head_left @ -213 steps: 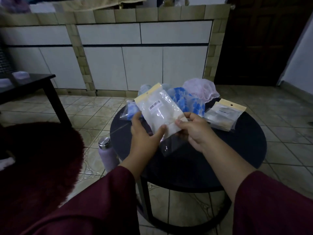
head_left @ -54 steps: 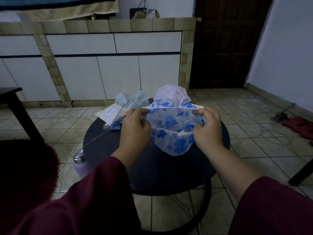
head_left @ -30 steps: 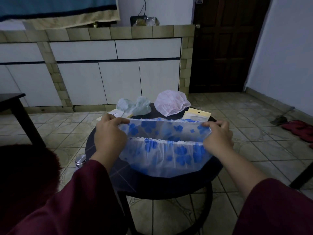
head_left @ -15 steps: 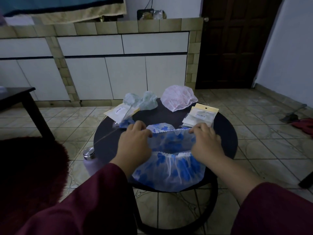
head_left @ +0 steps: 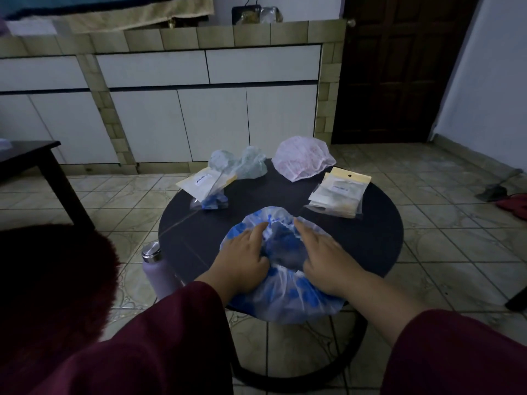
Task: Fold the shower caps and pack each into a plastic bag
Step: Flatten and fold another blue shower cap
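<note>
The blue cap lies flat on the round table, low in the middle of the frame, with its near edge hanging over the table's rim. Both hands press down on it with straight fingers. The left hand and right hand sit side by side, equally near, with the cap's open middle between them. It looks round, so I think either side could fold over first. Empty bags wait at the right.

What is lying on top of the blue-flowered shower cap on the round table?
Both hands: the left hand and right hand press flat on the blue-flowered shower cap, which lies spread on the round table. The cap under the palms is hidden.
</note>
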